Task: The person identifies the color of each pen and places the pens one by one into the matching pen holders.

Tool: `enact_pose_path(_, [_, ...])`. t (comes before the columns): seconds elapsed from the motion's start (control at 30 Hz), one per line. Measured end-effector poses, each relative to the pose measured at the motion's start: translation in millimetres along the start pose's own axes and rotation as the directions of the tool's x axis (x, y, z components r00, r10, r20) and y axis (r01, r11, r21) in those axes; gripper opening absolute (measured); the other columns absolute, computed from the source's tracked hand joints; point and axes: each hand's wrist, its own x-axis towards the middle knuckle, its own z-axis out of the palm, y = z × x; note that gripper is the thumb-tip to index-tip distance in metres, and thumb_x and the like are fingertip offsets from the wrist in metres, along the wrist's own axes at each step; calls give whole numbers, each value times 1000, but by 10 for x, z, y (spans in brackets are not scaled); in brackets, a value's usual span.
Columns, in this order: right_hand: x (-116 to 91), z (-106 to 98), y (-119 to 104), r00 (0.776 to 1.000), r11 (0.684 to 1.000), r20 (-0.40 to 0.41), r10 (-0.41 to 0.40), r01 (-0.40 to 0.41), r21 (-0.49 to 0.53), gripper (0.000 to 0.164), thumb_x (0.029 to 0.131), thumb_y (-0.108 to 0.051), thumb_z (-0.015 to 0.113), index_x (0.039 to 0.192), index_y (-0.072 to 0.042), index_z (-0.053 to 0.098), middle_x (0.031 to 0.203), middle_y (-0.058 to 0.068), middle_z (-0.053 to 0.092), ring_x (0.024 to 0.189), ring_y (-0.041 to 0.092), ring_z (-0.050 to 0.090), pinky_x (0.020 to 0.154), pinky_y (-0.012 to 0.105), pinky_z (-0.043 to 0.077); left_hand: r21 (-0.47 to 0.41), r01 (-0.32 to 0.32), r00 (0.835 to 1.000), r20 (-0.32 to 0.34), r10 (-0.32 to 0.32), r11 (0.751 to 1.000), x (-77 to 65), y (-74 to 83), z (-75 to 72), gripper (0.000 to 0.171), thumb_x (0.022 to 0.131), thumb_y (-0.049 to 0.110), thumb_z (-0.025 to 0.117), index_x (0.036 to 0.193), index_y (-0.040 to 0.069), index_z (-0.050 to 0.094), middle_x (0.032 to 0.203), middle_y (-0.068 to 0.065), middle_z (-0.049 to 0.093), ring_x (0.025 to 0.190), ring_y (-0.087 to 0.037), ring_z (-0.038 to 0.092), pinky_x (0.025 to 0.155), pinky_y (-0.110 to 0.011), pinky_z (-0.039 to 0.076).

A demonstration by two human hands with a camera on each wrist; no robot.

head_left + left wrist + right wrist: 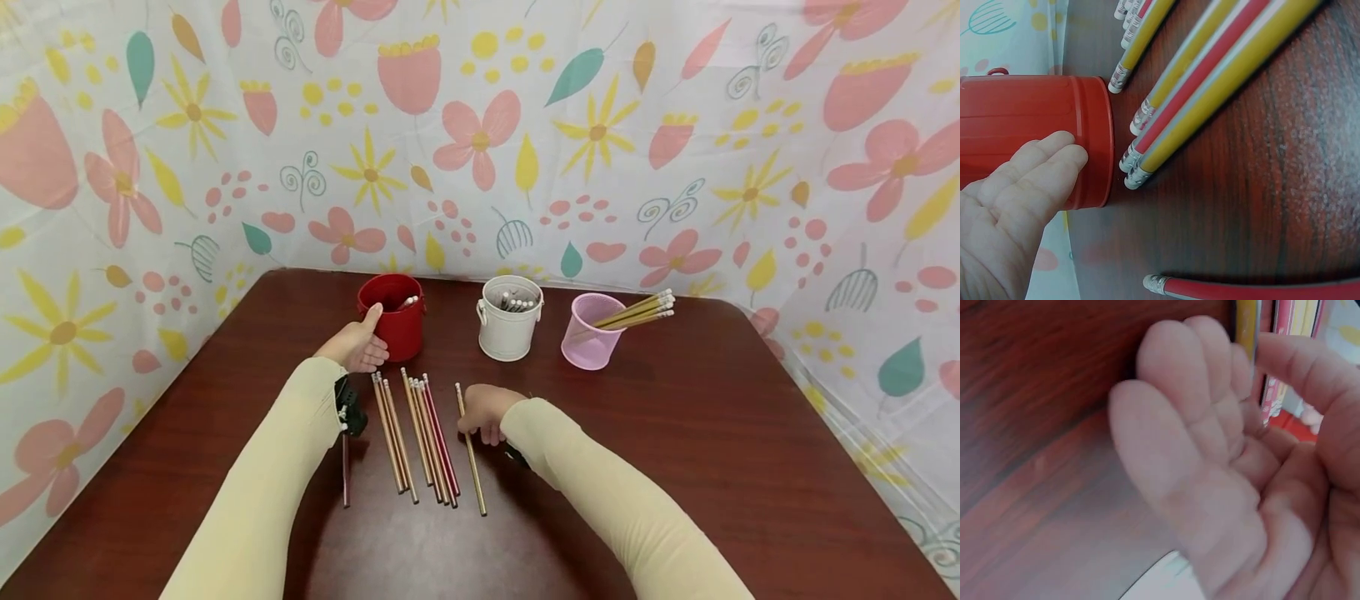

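My left hand (358, 343) is at the front left side of a red bucket (405, 333), its thumb raised near the rim. In the left wrist view its fingers lie fairly straight along the bucket (1029, 119). A white eraser tip shows inside that bucket. To the right, my right hand (489, 410) pinches a yellow pencil (474, 475) between thumb and fingers; the pencil lies along the table. The right wrist view shows only a short piece of this pencil (1246, 325) by the fingertips. Left of it lie several yellow and red pencils (423, 433), eraser ends toward the buckets.
A white bucket (506, 337) holds several pencils, eraser ends up. Beside it a pink mesh cup (585, 354) has several yellow pencils leaning right. One dark red pencil (346, 475) lies under the left forearm. Behind the brown table (712, 433) hangs a flowered cloth (480, 217).
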Motion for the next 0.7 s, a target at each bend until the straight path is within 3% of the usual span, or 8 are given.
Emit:
enact_pose_path(0.17, [7, -30, 41, 999, 999, 42, -8, 6, 35, 18, 86, -11, 60, 71, -4, 64, 58, 8, 61, 48, 17, 57, 46, 27, 48, -6, 0, 1000, 6, 0, 1000, -13, 14, -15, 88, 100, 57, 15, 138, -21, 28, 141, -36, 36, 132, -44, 36, 108, -47, 32])
enact_pose_path(0.43, [-63, 29, 63, 999, 995, 27, -48, 50, -89, 28, 87, -12, 62, 61, -4, 60, 54, 6, 58, 44, 15, 52, 40, 24, 41, -12, 6, 1000, 10, -6, 1000, -13, -5, -4, 86, 101, 56, 16, 138, -21, 28, 141, -36, 36, 132, -44, 36, 108, -47, 32])
enact_pose_path(0.57, [-102, 3, 114, 998, 993, 39, -48, 52, -106, 26, 86, -10, 61, 60, -4, 59, 53, 6, 60, 44, 16, 54, 44, 26, 48, -5, -3, 1000, 4, 3, 1000, -10, 22, 12, 86, 101, 56, 15, 138, -21, 28, 140, -36, 37, 131, -45, 37, 107, -47, 33])
enact_pose_path(0.7, [-136, -34, 172, 997, 998, 58, -47, 49, -48, 25, 85, -7, 59, 60, -3, 58, 54, 7, 62, 46, 17, 58, 51, 31, 54, -2, 9, 1000, -2, -9, 1000, -15, 29, 16, 88, 100, 57, 13, 138, -21, 28, 141, -37, 36, 132, -45, 36, 108, -47, 32])
